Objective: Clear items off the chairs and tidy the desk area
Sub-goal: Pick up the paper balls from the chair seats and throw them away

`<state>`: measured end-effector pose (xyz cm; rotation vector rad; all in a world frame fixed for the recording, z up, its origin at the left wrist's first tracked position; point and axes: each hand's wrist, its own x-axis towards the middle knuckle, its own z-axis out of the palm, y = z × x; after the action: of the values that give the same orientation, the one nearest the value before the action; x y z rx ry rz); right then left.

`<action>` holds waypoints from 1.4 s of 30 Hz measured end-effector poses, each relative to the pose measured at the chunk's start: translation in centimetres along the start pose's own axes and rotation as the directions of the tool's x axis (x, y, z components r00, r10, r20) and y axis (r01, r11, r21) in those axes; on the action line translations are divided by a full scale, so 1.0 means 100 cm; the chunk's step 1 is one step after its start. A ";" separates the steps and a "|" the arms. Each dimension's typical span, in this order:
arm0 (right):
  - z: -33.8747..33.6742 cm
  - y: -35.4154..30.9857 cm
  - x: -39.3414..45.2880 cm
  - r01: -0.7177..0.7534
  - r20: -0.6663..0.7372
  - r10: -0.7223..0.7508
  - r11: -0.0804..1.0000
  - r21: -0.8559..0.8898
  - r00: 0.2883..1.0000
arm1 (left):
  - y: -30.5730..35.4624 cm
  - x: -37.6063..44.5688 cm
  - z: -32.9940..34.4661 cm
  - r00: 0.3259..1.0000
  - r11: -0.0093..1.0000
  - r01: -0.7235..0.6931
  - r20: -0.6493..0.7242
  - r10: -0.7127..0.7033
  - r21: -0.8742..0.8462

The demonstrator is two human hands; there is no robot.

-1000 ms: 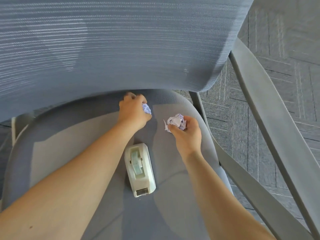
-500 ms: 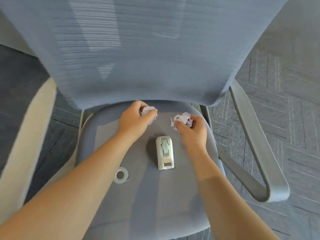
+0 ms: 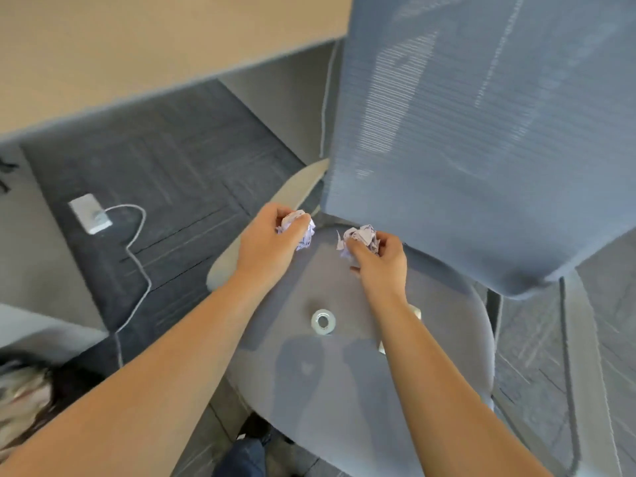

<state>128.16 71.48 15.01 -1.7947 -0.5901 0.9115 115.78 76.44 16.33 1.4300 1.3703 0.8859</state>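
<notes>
Each grip is closed round a crumpled paper ball: left hand (image 3: 272,242) w/ one (image 3: 298,228), right hand (image 3: 378,263) w/ other (image 3: 361,237), above chair seat (image 3: 447,339). Tape roll (image 3: 323,322) lies below, between forearms, nearer right; desk (image 3: 137,46) upper left.

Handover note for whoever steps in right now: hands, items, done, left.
Left hand: grips a crumpled paper ball, lifted over the seat's back-left edge.
Right hand: grips a second crumpled paper ball above the chair seat.
Still on the seat: tape roll, lying flat near the middle; tape dispenser, mostly hidden behind the right forearm.
Done: both paper balls are off the seat.
Left: get rid of the paper, then clear the tape roll and dispenser off the chair. No bin in view; desk top is upper left.
</notes>
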 end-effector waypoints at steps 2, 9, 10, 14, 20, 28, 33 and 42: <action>0.018 -0.008 -0.017 0.046 0.076 -0.045 0.999 -0.012 0.996 | -0.001 -0.017 -0.033 0.992 1.000 0.000 -0.124 -0.001 -0.006; 0.114 -0.019 -0.088 0.143 0.344 -0.127 0.989 -0.023 0.930 | -0.033 -0.082 -0.158 0.896 0.994 0.103 -0.432 -0.107 -0.032; 0.131 -0.016 -0.102 0.140 0.395 -0.115 0.990 -0.035 0.912 | -0.040 -0.092 -0.176 0.877 0.992 0.117 -0.465 -0.124 -0.044; 0.196 0.002 -0.164 0.151 0.578 -0.080 0.986 -0.075 0.812 | -0.078 -0.134 -0.242 0.785 0.977 0.188 -0.582 -0.213 -0.104; 0.279 0.039 -0.250 0.186 0.708 -0.028 0.971 -0.147 0.706 | -0.144 -0.204 -0.333 0.663 0.941 0.279 -0.671 -0.332 -0.190; 0.387 0.096 -0.331 0.248 0.752 0.058 0.925 -0.288 0.656 | -0.254 -0.256 -0.448 0.562 0.840 0.446 -0.633 -0.532 -0.310; 0.443 0.141 -0.346 0.276 0.754 0.107 0.890 -0.363 0.648 | -0.318 -0.259 -0.490 0.525 0.788 0.497 -0.598 -0.606 -0.362; 0.537 0.235 -0.313 0.303 0.744 0.203 0.821 -0.483 0.636 | -0.434 -0.210 -0.502 0.465 0.696 0.537 -0.522 -0.715 -0.476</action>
<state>66.06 69.27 -8.58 -1.8034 -1.6259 1.6146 52.42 60.17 -7.45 0.2507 2.0583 1.0446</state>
